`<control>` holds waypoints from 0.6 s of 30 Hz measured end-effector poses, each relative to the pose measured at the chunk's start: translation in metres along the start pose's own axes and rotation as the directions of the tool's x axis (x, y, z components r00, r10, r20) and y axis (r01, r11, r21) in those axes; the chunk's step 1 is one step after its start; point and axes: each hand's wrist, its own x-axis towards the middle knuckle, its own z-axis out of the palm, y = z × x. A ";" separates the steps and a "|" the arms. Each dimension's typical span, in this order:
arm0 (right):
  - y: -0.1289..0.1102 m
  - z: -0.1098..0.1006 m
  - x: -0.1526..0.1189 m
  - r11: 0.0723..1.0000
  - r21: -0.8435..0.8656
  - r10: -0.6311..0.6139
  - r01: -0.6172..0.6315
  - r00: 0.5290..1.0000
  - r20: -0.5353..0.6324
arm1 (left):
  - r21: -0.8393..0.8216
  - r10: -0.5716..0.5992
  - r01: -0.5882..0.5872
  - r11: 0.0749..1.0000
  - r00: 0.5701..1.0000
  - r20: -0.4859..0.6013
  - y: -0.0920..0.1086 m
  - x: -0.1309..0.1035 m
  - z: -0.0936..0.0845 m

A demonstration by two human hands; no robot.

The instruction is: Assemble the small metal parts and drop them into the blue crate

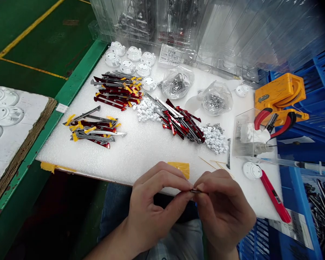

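Note:
My left hand (162, 200) and my right hand (223, 206) meet over the front edge of the white foam board (141, 159). Between their thumbs and fingertips they pinch a small dark piece (195, 191), mostly hidden by the fingers. Just behind my left fingers lies a square of yellow tape (182, 169). Thin wooden sticks (216, 165) are beyond my right hand. Farther back is a heap of red and grey strips (181, 121), flanked by small white parts (215, 139). More strips with yellow tape tabs (94, 130) lie to the left.
Bags of small metal parts (176, 85), white round parts (127, 66) and clear plastic trays (178, 25) stand at the back. On the right are an orange tape dispenser (276, 97), red-handled pliers (271, 121), a syringe (298, 164), a red tool (274, 196) and blue crates (295, 202).

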 end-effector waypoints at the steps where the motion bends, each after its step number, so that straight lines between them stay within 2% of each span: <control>1: 0.000 0.000 0.000 1.000 0.001 0.001 -0.001 1.000 -0.001 | 0.002 0.000 0.000 1.000 1.000 0.000 0.000 0.000 0.000; 18: 0.002 -0.001 -0.007 0.996 0.092 0.010 -0.009 1.000 -0.010 | -0.026 0.009 -0.009 1.000 1.000 -0.003 0.002 0.000 0.001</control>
